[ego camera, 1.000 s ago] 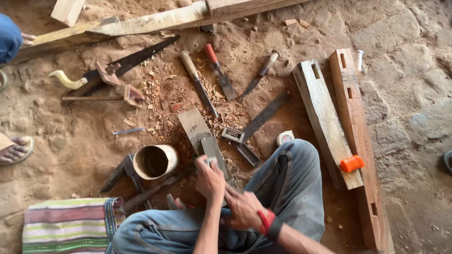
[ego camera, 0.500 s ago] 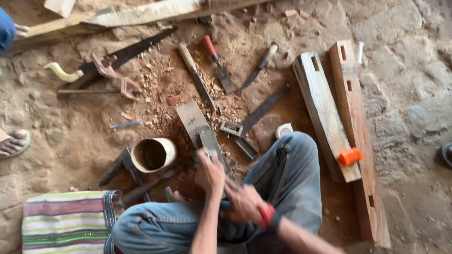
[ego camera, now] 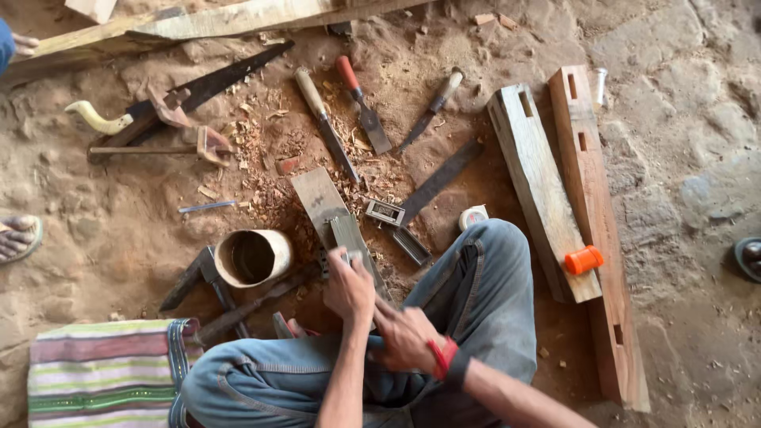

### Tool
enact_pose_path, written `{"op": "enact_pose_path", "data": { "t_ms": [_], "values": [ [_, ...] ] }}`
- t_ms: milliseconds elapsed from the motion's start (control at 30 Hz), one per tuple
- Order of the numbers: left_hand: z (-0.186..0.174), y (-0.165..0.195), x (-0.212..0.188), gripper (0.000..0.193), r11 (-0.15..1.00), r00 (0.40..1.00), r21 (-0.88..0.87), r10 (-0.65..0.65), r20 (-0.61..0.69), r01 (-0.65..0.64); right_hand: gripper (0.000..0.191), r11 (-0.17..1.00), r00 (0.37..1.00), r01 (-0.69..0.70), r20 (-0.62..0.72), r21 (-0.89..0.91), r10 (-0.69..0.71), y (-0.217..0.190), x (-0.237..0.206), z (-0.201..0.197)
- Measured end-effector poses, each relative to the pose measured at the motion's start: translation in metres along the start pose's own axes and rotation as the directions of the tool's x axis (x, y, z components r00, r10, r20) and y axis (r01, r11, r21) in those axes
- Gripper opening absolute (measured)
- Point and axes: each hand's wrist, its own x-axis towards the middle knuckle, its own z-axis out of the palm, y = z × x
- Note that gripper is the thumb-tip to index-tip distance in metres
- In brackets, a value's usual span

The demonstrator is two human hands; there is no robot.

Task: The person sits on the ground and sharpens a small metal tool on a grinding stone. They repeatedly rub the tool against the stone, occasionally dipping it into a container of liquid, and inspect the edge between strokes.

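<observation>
I sit on the dirt floor with my knees up. My left hand (ego camera: 349, 287) presses down on a flat grey metal blade (ego camera: 349, 238) that lies on a narrow wooden board (ego camera: 315, 194) in front of me. My right hand (ego camera: 406, 337), with a red band at the wrist, sits just behind it, and its fingers reach under the left hand to the blade's near end. The blade's lower part is hidden by both hands.
Chisels (ego camera: 361, 103), a handsaw (ego camera: 198, 87), a metal square (ego camera: 432, 190), a round cup (ego camera: 252, 257), a tape measure (ego camera: 473, 215) and wood chips lie around the board. Two mortised wooden beams (ego camera: 587, 206) with an orange cap (ego camera: 583, 260) lie right. A striped cloth (ego camera: 103, 372) is at bottom left, and another person's foot (ego camera: 17, 236) is at the left edge.
My hands stay together on the blade and shift only slightly along the board. The view has drifted a little.
</observation>
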Motion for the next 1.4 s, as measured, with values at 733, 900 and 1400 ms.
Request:
{"op": "enact_pose_path", "data": {
  "t_ms": [733, 900, 1400],
  "values": [
    [0.018, 0.026, 0.084, 0.031, 0.989, 0.975, 0.087, 0.137, -0.177, -0.124, 0.093, 0.961, 0.982, 0.156, -0.069, -0.229, -0.176, 0.031, 0.079, -0.028],
    [-0.001, 0.004, 0.012, 0.032, 0.997, 0.997, 0.041, 0.063, -0.043, -0.061, 0.103, 0.981, 0.983, 0.174, -0.048, -0.088, -0.179, 0.012, 0.011, -0.01],
    [-0.02, 0.013, 0.003, 0.029, 0.995, 0.99, 0.018, -0.095, 0.108, 0.094, 0.103, 0.988, 0.991, 0.13, 0.032, -0.088, -0.128, 0.001, 0.005, -0.014]
  ]
}}
